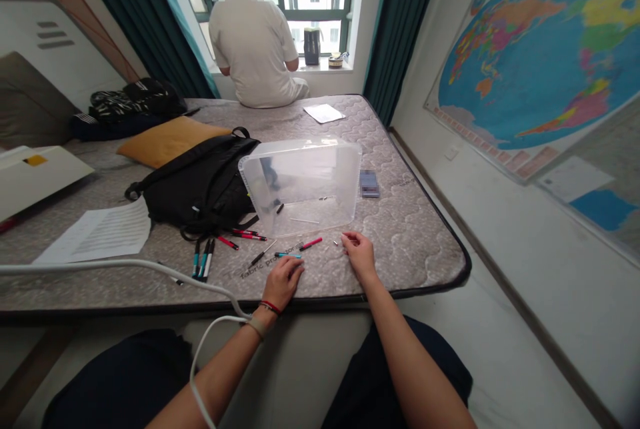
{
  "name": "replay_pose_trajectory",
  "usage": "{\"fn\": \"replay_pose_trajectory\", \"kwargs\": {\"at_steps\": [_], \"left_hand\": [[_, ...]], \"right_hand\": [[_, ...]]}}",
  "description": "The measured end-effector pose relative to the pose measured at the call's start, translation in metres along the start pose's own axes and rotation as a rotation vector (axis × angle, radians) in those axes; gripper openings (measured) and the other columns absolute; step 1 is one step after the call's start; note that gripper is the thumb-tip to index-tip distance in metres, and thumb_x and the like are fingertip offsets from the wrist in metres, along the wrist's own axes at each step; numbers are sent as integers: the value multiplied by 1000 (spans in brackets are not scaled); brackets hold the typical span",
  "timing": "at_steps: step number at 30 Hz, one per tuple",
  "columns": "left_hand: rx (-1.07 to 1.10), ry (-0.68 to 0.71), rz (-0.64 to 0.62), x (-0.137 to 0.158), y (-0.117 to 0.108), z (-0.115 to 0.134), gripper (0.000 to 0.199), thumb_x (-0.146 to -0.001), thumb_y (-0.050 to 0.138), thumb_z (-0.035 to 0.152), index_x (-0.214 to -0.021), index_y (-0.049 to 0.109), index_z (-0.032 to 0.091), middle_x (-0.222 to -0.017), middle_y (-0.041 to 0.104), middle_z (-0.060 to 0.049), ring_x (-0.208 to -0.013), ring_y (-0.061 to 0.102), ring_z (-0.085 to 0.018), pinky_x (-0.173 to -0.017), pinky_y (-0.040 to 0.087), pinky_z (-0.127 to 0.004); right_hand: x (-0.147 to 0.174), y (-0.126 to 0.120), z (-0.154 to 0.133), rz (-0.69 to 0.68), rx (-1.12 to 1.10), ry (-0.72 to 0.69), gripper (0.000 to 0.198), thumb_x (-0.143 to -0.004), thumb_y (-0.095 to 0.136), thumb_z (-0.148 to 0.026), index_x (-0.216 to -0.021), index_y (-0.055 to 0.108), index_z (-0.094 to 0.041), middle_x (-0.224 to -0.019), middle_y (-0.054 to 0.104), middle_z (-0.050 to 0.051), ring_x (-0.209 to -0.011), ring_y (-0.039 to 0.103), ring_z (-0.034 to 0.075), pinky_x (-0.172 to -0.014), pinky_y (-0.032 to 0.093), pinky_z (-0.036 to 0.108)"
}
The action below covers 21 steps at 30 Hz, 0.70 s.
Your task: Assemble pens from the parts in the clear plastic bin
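My left hand (283, 279) rests on the mattress with its fingers loosely bent and slightly apart, right beside a blue pen part (289, 255). Whether the fingertips touch that part is hard to see. To its right, my right hand (360, 256) has thumb and forefinger brought together; anything between them is too small to make out. A small metal pen piece (335, 242) lies just left of those fingertips. Between the hands and the clear plastic box (305, 182) are a red pen part (311, 243) and a black pen part with a thin refill (263, 253).
Several blue, black and white pens (203, 259) and red pens (245, 234) lie left, near a black backpack (200, 182). A white cable (150, 264) crosses the mattress's front edge. Printed paper (97, 236) lies farther left. A person (255, 49) sits by the window.
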<state>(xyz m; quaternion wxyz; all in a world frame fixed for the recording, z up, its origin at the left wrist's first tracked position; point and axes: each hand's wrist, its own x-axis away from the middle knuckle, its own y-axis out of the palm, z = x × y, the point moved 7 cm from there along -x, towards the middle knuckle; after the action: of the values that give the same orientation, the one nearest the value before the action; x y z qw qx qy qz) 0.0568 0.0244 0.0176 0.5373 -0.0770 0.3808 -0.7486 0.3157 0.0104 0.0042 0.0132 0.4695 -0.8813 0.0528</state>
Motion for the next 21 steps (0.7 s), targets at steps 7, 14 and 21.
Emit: {"fn": "replay_pose_trajectory", "kwargs": {"at_steps": [7,14,21], "left_hand": [[26,4,-6,0,-6,7,17,-91,61,36,-99,67,22,-102,63,-4,-67,57,-12,-69,51,-28],[-52,-71,100,15,-45,-11,20,-92,58,36,-103,65,22,-97,64,-3,-67,58,-13,-67,52,-29],[-328,83,-4,-12,-55,-12,22,-91,58,36,-106,70,25,-107,66,-7,-101,61,-25,-93,50,-41]], "right_hand": [[-1,-2,12,37,-262,146,37,-64,76,-41,-90,67,-16,-74,68,2,-65,66,16,-50,50,22],[-3,-6,18,-13,-348,173,36,-66,77,-39,-92,70,-16,-84,72,5,-70,68,16,-53,53,23],[-6,10,11,-161,-239,87,37,-72,71,-41,-98,75,-15,-86,74,8,-71,68,17,-55,53,25]]}}
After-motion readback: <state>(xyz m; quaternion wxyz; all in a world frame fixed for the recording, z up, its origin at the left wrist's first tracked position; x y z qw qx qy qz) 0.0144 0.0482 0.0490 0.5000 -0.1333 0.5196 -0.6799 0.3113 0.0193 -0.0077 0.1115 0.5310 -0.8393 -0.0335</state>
